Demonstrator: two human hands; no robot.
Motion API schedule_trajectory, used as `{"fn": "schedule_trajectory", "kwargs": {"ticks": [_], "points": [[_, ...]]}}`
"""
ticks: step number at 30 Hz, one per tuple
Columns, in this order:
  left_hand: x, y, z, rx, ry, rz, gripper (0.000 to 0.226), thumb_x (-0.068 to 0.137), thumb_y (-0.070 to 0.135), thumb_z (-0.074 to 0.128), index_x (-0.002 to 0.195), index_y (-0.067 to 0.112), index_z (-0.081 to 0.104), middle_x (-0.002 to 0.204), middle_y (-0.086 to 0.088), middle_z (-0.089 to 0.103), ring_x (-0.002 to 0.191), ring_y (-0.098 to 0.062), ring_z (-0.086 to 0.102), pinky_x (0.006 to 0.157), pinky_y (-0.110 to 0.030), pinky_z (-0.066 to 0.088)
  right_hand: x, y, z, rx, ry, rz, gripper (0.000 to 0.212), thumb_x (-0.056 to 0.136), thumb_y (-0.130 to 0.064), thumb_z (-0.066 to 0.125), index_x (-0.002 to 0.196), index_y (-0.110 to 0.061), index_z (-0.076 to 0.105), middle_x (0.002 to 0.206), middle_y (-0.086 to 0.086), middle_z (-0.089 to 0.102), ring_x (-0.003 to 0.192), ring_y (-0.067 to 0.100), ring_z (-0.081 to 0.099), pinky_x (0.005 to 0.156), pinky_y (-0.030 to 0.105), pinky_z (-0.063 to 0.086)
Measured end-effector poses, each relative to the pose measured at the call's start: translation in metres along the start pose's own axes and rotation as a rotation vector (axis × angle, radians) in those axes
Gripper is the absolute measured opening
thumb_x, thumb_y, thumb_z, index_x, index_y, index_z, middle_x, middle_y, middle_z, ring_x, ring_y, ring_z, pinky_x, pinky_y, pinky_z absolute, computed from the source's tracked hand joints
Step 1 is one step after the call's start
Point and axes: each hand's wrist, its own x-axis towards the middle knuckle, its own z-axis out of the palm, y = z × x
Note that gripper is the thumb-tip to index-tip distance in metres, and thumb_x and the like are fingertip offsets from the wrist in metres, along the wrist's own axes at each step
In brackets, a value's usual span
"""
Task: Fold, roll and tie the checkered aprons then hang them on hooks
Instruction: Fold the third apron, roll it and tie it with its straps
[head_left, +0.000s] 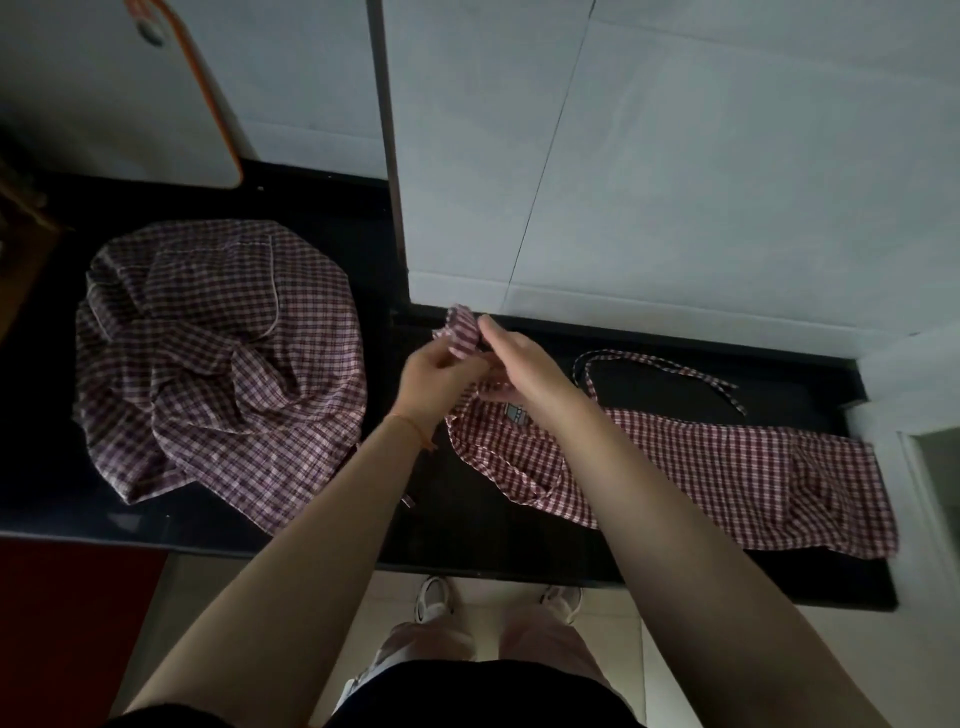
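The checkered apron (701, 467) you are working on lies on the dark counter (493, 540) as a long folded band, its long axis running from your hands out to your right, where the far end droops toward the counter's front edge. Its near end is lifted off the surface and gathered into a small bunch (462, 335) between your two hands, just in front of the wall. Your left hand (434, 371) pinches that bunch from below, fingers curled round the cloth. Your right hand (514, 364) comes over the top and grips the same end with its fingertips; how far the thumb closes is hidden behind the hand.

Both hands sit at the one end, so the whole length still to be rolled lies to your right, on the side of your right arm. Any roll would, I judge, have to travel that way along the band. A loose tie strap (665, 366) loops on the counter just beyond the band, near your right forearm, apart from your fingers.

Well to your left, a second checkered apron (218, 358) sits in a crumpled heap, untouched.
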Motion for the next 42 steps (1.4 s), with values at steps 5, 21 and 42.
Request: {"fn": "schedule_trajectory", "kwargs": {"ticks": [5,21,42], "points": [[-0.020,-0.006,0.031,0.243,-0.187,0.016,0.003,0.083,0.017,0.076,0.084,0.019,0.073,0.087,0.001,0.073,0.084,-0.010,0.069,0.081,-0.028,0.054,-0.017,0.001,-0.014,-0.097,0.124,0.145,0.024,0.089,-0.031,0.068,0.101,-0.011,0.072,0.093,0.007,0.072,0.090,0.023,0.069,0.087,0.039,0.056],[-0.008,-0.066,0.104,0.541,0.261,-0.246,0.030,0.097,0.026,0.047,0.125,0.017,0.054,0.124,-0.007,0.055,0.109,-0.026,0.056,0.096,-0.045,0.048,-0.126,0.139,-0.215,0.304,0.724,0.344,0.017,0.084,0.010,0.052,0.087,-0.007,0.052,0.069,0.011,0.045,0.061,0.019,0.048,0.074,0.038,0.048],[0.003,-0.087,0.102,0.820,0.523,-0.209,0.037,0.093,0.015,0.052,0.130,0.011,0.049,0.136,-0.014,0.049,0.127,-0.034,0.043,0.103,-0.050,0.037,-0.067,0.160,-0.233,0.120,0.612,0.581,0.032,0.098,-0.013,0.055,0.129,-0.009,0.052,0.105,0.013,0.062,0.091,0.025,0.062,0.078,0.040,0.056]]}}
